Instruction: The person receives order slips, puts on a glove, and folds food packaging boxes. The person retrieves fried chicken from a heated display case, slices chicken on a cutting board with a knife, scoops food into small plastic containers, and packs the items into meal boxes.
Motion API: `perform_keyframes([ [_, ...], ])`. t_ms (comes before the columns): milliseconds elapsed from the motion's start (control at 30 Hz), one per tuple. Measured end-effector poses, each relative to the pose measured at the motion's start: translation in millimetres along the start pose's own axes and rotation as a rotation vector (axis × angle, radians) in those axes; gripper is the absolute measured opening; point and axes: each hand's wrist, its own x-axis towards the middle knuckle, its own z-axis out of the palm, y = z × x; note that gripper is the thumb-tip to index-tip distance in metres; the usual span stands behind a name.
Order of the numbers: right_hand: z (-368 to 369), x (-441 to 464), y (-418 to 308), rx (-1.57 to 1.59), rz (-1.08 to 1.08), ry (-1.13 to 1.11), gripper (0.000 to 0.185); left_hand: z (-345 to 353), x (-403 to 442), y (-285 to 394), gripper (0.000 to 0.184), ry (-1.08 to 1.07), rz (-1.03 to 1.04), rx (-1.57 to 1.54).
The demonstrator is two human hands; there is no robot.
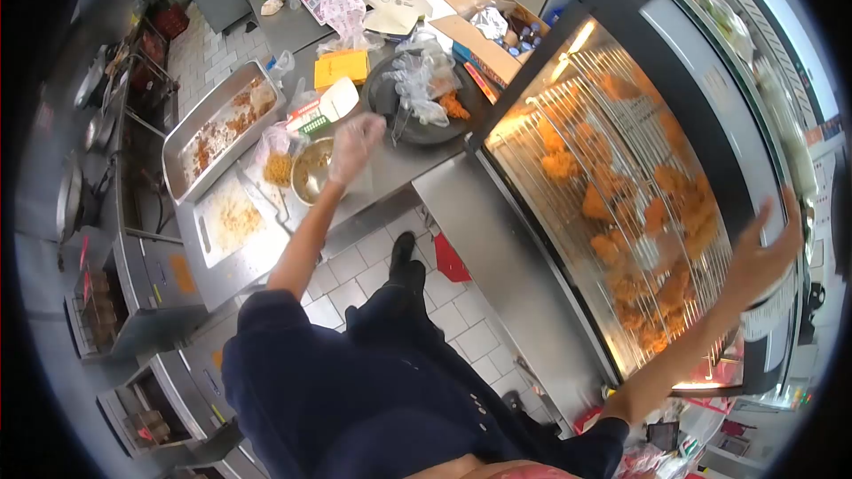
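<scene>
My left hand [357,144], in a clear plastic glove, is raised above the steel counter beside a metal bowl [311,170]. Its fingers look curled; whether they hold anything cannot be made out. My right hand [765,253] is bare, with fingers spread, at the outer frame of a lit glass display case [745,137]. Pieces of fried food [561,165] lie on wire racks inside the case. A black round pan [426,131] near my left hand holds plastic bags and an orange fried piece [453,106].
A deep steel tray [177,155] with crumbs sits at the counter's left. Nearby are a white cutting board [217,248], a knife [258,194], a yellow box [341,68] and an open carton [330,108]. A cardboard box [475,43] stands behind the pan.
</scene>
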Motion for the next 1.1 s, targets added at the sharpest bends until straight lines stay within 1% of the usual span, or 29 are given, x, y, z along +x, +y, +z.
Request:
perform_keyframes([
  [33, 9.0, 9.3, -82.0, 0.228, 0.23, -0.032, 0.026, -6.1, 42.9, -13.5, 0.029, 0.036, 0.022, 0.071],
  [67, 28.4, 16.2, -134.6, 0.5, 0.209, -0.125, 0.025, -6.7, 91.1, -35.9, 0.028, 0.097, 0.13, 0.121],
  [100, 51.0, 28.1, -182.7, 0.611, 0.103, -0.196, 0.023, -2.3, 147.6, -62.9, 0.028, 0.165, 0.247, 0.169],
  [133, 92.5, 37.1, -223.6, 0.744, -0.051, -0.178, 0.023, 5.4, 205.6, -90.5, 0.028, 0.174, 0.261, 0.159],
  [167, 133.3, 41.2, -276.2, 0.882, 0.026, -0.284, 0.023, 17.7, 261.5, -121.7, 0.029, 0.175, 0.258, 0.263],
  [200, 187.2, 50.2, -325.3, 1.02, -0.005, -0.241, 0.024, 28.1, 326.0, -146.3, 0.032, 0.192, 0.263, 0.366],
  [233, 241.6, 60.7, -378.4, 1.179, 0.026, -0.217, 0.024, 43.7, 385.2, -175.9, 0.032, 0.205, 0.269, 0.354],
  [300, 345.4, 75.3, -472.7, 1.198, 0.109, -0.362, 0.029, 76.9, 475.6, -230.6, 0.039, 0.212, 0.419, 0.682],
  [333, 405.2, 78.3, -514.1, 1.163, 0.066, -0.41, 0.035, 77.9, 496.4, -227.6, 0.044, 0.213, 0.396, 0.717],
  [367, 461.9, 75.0, -550.9, 1.126, 0.03, -0.464, 0.041, 83.4, 517.3, -228.9, 0.044, 0.211, 0.391, 0.711],
  [433, 554.2, 63.5, -613.6, 0.923, -0.071, -0.581, 0.059, 90.6, 551.1, -242.3, 0.04, -0.226, 0.101, 1.069],
  [467, 591.3, 59.2, -637.9, 0.93, -0.077, -0.594, 0.059, 96.3, 557.0, -266.4, 0.036, -0.156, 0.164, 0.885],
  [533, 652.0, 52.8, -675.0, 0.657, -0.279, -0.55, 0.071, 106.9, 556.1, -294.6, 0.029, -0.088, 0.275, 0.731],
  [567, 676.5, 48.6, -690.2, 0.67, -0.273, -0.557, 0.071, 101.8, 550.7, -299.8, 0.025, -0.033, 0.271, 0.472],
  [633, 715.8, 33.8, -712.4, 0.595, -0.272, -0.66, 0.076, 45.0, 511.8, -263.6, 0.02, 0.091, 0.364, 0.263],
  [667, 726.3, 22.5, -718.5, 0.558, -0.289, -0.639, 0.075, 4.8, 481.9, -226.3, 0.018, 0.163, 0.459, 0.303],
  [700, 731.9, 13.0, -721.7, 0.568, -0.282, -0.655, 0.075, -16.3, 468.2, -234.3, 0.019, 0.194, 0.488, 0.385],
  [733, 736.6, 7.9, -724.2, 0.562, -0.29, -0.574, 0.074, -41.4, 456.8, -246.3, 0.021, 0.234, 0.515, 0.466],
  [767, 740.7, 7.5, -727.3, 0.556, -0.301, -0.484, 0.072, -61.3, 443.7, -253.1, 0.021, 0.234, 0.506, 0.473],
  [800, 740.1, 6.1, -729.8, 0.558, -0.3, -0.373, 0.056, -79.4, 428.4, -257.9, 0.026, 0.249, 0.374, 0.38],
  [833, 740.8, 4.6, -730.6, 0.568, -0.301, -0.377, 0.056, -93.0, 412.3, -256.4, 0.032, 0.262, 0.243, 0.287],
  [867, 743.1, 5.6, -730.7, 0.577, -0.34, -0.395, 0.054, -106.8, 398.3, -245.0, 0.032, 0.266, 0.239, 0.293],
  [900, 743.6, 5.8, -730.4, 0.584, -0.377, -0.416, 0.052, -122.8, 383.9, -228.5, 0.035, 0.257, 0.101, 0.312],
  [933, 739.5, 7.0, -728.3, 0.569, -0.425, -0.386, 0.051, -135.4, 370.0, -214.9, 0.038, 0.242, -0.036, 0.329],
  [967, 737.4, 7.2, -726.4, 0.572, -0.418, -0.389, 0.051, -145.0, 360.0, -205.9, 0.038, 0.238, -0.035, 0.336],
  [1033, 730.5, 8.6, -720.9, 0.571, -0.486, -0.378, 0.05, -160.8, 345.3, -193.8, 0.042, 0.281, -0.06, 0.306],
  [1067, 726.3, 8.6, -717.9, 0.566, -0.476, -0.382, 0.05, -166.4, 340.1, -197.7, 0.042, 0.272, -0.052, 0.308],
  [1100, 719.9, 9.0, -713.9, 0.611, -0.517, -0.337, 0.049, -172.7, 336.9, -200.4, 0.043, 0.334, 0.024, 0.415],
])
